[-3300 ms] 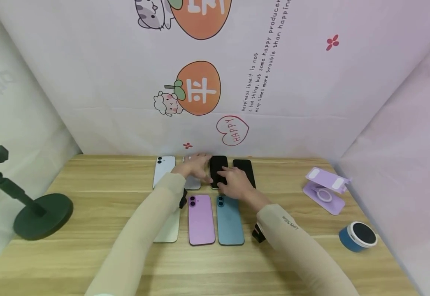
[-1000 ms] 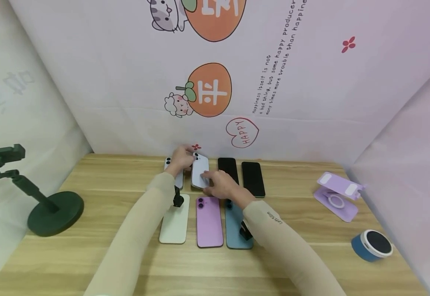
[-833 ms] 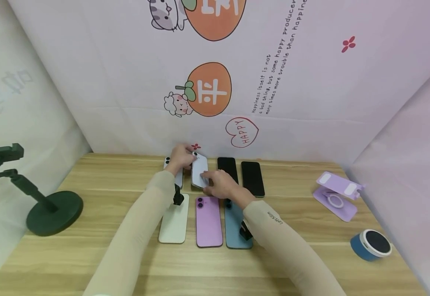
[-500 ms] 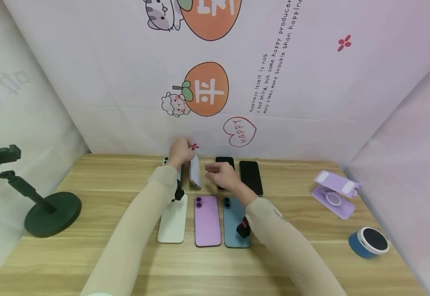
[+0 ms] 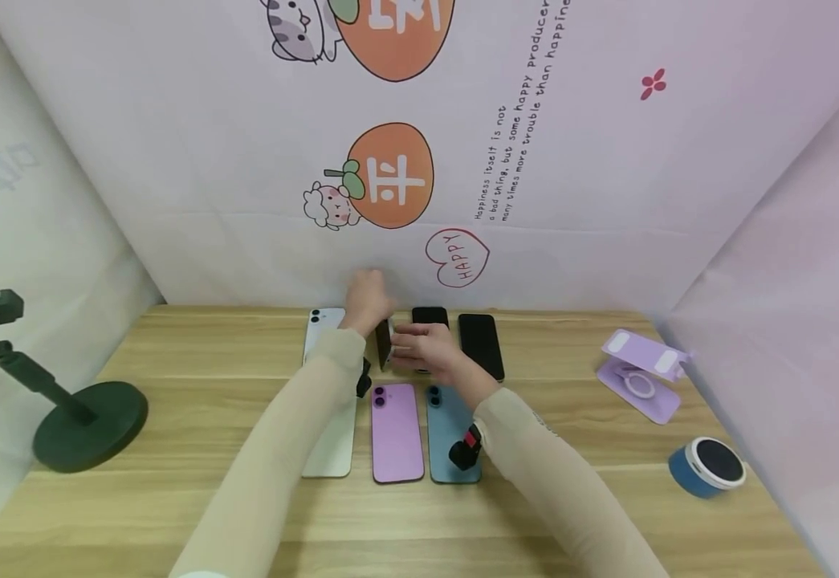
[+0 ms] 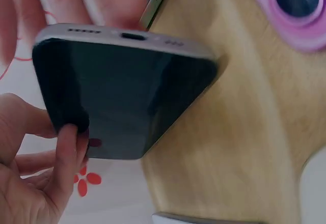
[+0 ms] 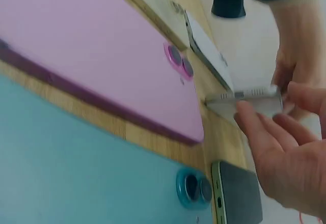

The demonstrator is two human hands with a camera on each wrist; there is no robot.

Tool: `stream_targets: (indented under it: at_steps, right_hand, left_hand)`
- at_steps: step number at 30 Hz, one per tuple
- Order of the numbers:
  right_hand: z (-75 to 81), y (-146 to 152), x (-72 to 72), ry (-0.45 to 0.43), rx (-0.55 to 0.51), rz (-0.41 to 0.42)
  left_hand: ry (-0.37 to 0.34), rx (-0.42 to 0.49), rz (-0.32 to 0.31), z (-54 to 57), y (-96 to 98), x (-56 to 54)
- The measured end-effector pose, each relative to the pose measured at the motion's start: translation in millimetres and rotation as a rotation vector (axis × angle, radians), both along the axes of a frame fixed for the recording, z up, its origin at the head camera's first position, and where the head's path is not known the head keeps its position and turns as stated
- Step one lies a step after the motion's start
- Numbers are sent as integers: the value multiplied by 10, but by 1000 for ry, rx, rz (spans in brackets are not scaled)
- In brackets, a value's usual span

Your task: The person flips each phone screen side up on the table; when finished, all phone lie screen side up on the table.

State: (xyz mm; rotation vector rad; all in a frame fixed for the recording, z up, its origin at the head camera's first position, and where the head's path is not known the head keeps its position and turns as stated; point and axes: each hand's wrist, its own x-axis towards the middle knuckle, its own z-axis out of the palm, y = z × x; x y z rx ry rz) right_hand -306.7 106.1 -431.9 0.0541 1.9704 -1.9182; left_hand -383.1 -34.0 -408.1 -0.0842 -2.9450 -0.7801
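My left hand (image 5: 368, 301) pinches the far end of a smartphone (image 5: 384, 343), which stands tilted on its long edge in the back row. In the left wrist view, the phone's dark screen (image 6: 117, 96) faces the camera, and thumb and fingers hold its top end. My right hand (image 5: 429, 349) is beside the phone's back, fingers extended; in the right wrist view the fingertips (image 7: 246, 113) lie at its bottom end, though contact is unclear. A white phone (image 5: 323, 325) lies to the left, and a black-screened phone (image 5: 429, 315) is partly hidden behind my right hand.
The front row has a pale phone (image 5: 332, 441), a purple phone (image 5: 397, 433) and a blue phone (image 5: 454, 449). Another black-screened phone (image 5: 480, 345) lies back right. A green stand (image 5: 90, 425) is left; a purple folding stand (image 5: 639, 377) and blue round speaker (image 5: 706, 467) are right.
The phone lay back-up, was lifted at one side, and now stands on edge with its screen toward the left. My right hand left its side, then came back with straighter fingers.
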Motion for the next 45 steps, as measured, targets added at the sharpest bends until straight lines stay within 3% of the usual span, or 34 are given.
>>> stream_targets:
  at_steps: [7,13,18,24,28,32,38,45]
  right_hand:
    - [43,-150,65,113,135,-151]
    - [33,-165,37,86,222,-225]
    - [-19,-124,9,71,262,-245]
    - [-74,-69,-28,113,291,-170]
    - [-110,-41,-47,151,329,-87]
    - [-131,-31,-42,173,477,-20]
    - [-150,-87,-34,322,761,104]
    - [-160,-229,1,464,945,207]
  left_hand:
    - [35,41,-23,-89,-8,-33]
    - [-22,61,-30,-100,-5,-23]
    - [-58,51,-118,-136,-100,11]
    - [-112,-96,-381,-155,-331,17]
    - [-231,-226,-465,-161,-458,47]
    - [-329,-265,-482,-195,-536,90]
    - [-360,-277,-470,-256,-598,121]
    - [-384,-298,-443,-276,-655,131]
